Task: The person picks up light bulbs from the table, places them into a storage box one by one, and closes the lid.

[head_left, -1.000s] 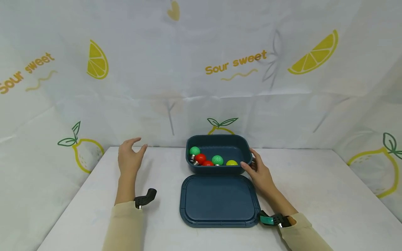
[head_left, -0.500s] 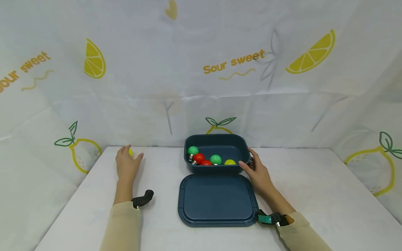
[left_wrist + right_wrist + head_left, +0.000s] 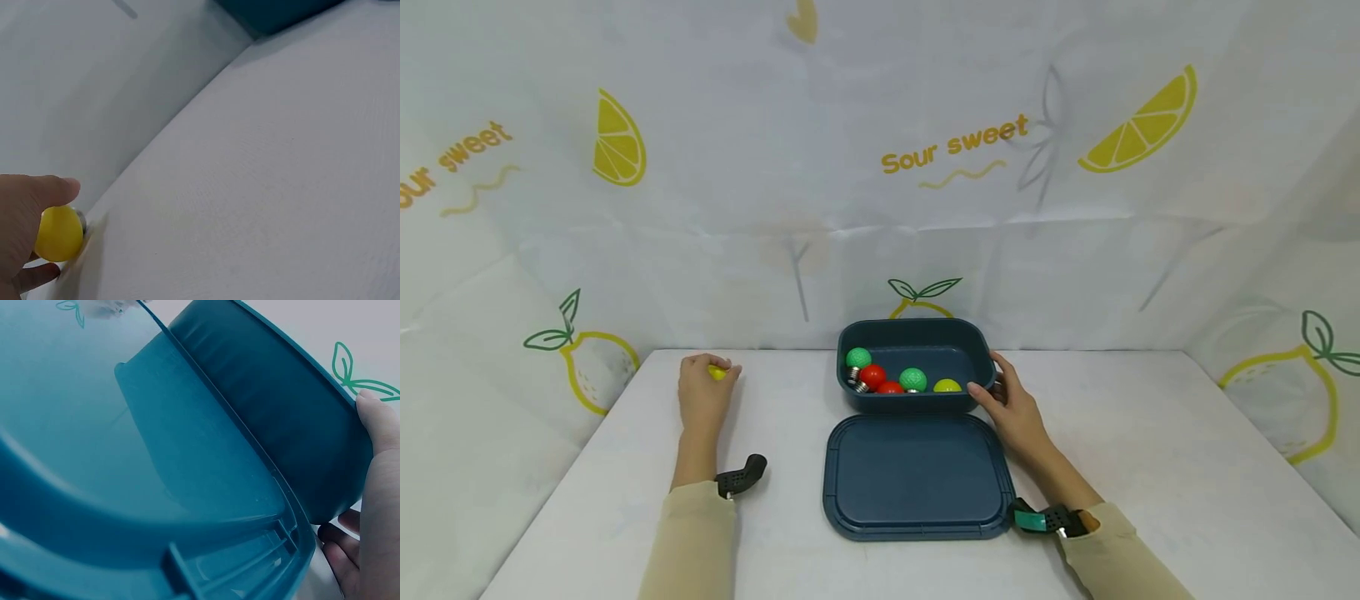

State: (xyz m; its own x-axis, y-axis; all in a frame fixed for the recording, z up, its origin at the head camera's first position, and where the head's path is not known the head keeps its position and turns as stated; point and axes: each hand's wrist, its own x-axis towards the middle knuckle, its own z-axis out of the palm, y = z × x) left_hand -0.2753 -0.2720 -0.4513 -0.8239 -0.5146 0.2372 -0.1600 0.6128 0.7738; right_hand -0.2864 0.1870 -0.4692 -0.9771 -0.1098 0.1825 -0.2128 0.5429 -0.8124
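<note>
At the left of the table, near the back edge, my left hand grips a yellow light bulb between thumb and fingers. A bit of its silvery base shows in the left wrist view. My right hand holds the right front corner of a dark blue plastic box, thumb on the rim and fingers round the side. Inside the box lie green bulbs, red bulbs and a yellow bulb, some with metal screw bases visible.
The box's dark blue lid lies flat on the white table, directly in front of the box. Behind stands a white cloth backdrop printed with lemons, meeting the table's back edge.
My left hand, spread above the table a second ago, has lowered and closed its fingers round the yellow bulb. My right hand keeps its hold on the box.
</note>
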